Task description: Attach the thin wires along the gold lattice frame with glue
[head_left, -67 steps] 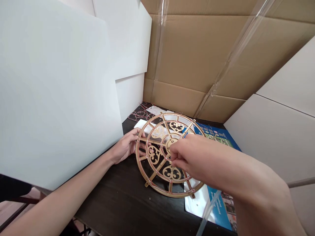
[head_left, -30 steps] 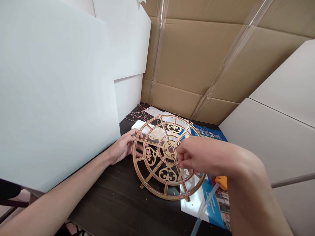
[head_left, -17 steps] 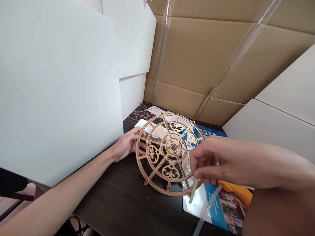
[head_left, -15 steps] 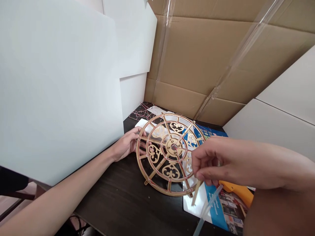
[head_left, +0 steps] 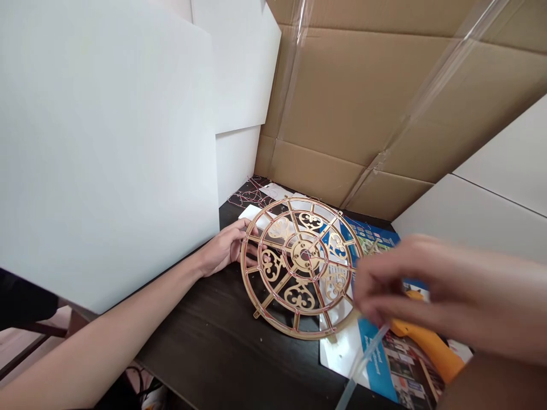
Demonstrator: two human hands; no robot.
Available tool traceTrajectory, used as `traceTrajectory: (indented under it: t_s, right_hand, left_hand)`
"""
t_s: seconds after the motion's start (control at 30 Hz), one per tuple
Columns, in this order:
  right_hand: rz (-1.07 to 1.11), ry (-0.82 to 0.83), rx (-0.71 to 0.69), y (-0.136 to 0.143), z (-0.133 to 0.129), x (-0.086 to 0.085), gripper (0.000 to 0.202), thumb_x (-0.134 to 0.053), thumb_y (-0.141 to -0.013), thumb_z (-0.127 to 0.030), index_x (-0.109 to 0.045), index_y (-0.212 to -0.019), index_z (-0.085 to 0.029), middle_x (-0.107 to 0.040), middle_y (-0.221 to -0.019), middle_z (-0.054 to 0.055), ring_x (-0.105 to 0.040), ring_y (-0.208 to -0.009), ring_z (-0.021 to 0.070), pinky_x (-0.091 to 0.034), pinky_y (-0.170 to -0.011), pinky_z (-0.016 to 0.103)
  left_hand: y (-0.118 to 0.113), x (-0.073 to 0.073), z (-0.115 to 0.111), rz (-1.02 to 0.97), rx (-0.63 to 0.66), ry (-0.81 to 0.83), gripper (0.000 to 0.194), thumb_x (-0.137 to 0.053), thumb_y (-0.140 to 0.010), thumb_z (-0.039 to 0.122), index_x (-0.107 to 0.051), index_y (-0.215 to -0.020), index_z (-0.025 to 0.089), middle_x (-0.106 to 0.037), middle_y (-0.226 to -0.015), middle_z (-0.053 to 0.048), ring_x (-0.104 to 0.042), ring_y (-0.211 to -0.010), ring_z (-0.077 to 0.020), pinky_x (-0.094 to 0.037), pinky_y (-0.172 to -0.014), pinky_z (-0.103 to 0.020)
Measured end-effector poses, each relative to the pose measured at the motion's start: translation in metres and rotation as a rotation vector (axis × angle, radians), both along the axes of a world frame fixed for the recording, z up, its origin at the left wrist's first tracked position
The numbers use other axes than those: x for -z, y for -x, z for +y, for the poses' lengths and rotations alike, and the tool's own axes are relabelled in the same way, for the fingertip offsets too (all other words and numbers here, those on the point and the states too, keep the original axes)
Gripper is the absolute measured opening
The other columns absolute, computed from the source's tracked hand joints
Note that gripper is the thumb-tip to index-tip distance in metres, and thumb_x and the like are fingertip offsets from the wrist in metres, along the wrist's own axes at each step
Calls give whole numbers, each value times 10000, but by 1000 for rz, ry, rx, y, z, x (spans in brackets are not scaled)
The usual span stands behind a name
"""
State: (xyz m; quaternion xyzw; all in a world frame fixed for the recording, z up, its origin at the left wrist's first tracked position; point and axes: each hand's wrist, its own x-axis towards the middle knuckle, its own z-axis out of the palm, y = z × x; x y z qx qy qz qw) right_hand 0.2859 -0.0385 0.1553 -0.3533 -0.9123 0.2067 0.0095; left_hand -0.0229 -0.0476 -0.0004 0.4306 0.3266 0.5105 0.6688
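Note:
A round gold ornamental wheel (head_left: 305,285), with rings, spokes and scroll cut-outs, is held tilted above the dark table. Thin red and white wires run along its rings to the hub. My left hand (head_left: 228,246) is closed on its left rim, thumb at the front and fingers behind. Beside the lower right rim, my right hand (head_left: 387,287) is curled and smeared by motion. A blurred thin tan strip (head_left: 344,326) extends from its fingertips towards the rim. Partly hidden beneath this hand is an orange glue gun (head_left: 427,344), with a translucent glue stick (head_left: 363,361) jutting out.
Printed blue-and-white sheets (head_left: 376,361) lie under the wheel's right side on the dark table (head_left: 222,341). Tangled red wires (head_left: 248,196) lie at the back left. Cardboard (head_left: 342,102) stands behind, with white panels (head_left: 106,142) at both sides.
My right hand has moved right, away from the wheel's face, and the tan strip lies flatter. My left hand keeps its hold on the wheel. The view has shifted slightly.

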Motion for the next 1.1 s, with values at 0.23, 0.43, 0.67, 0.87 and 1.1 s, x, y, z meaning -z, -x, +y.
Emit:
traceTrajectory:
  t_s: [0.23, 0.43, 0.67, 0.87, 1.1]
  right_hand:
    - [-254, 84, 154, 43, 15, 3, 144, -614, -842, -218, -711, -743, -259, -723, -689, -40, -629, -570, 119, -425, -478, 214]
    - [-357, 129, 199, 46, 14, 10, 148, -620, -819, -169, -722, -752, -251, -740, -703, -25, -637, -593, 143, -404, -480, 247]
    - [-178, 135, 157, 13, 11, -3, 162, -595, -882, -304, -654, -747, -238, -703, -675, -30, -621, -582, 127, -450, -516, 226]
    - [-115, 88, 148, -3, -4, -5, 222, -571, -918, -347, -645, -745, -229, -689, -668, -12, -580, -546, 115, -417, -499, 232]
    - [61, 30, 208, 1, -3, 22, 234, -595, -921, -354, -654, -725, -241, -670, -621, -23, -534, -548, 112, -378, -520, 243]
  left_hand:
    - [0, -3, -1, 9, -3, 13, 73, -502, -911, 184, -570, -932, 201, -749, -871, -59, -767, -776, -226, -655, -668, -374]
    - [0, -6, -2, -2, -16, 37, 91, -493, -906, 163, -575, -924, 199, -749, -814, -57, -766, -726, -220, -652, -652, -367]
    - [2, -8, 1, -63, -114, 1, 89, -484, -903, 142, -547, -922, 202, -747, -814, -37, -764, -696, -195, -644, -623, -326]
    - [4, -10, 0, -99, -159, -2, 85, -497, -894, 129, -548, -910, 195, -749, -831, -43, -766, -677, -199, -654, -636, -352]
    - [4, -13, -1, -133, -187, -4, 113, -480, -889, 100, -548, -900, 189, -758, -860, -59, -771, -681, -206, -651, -607, -342]
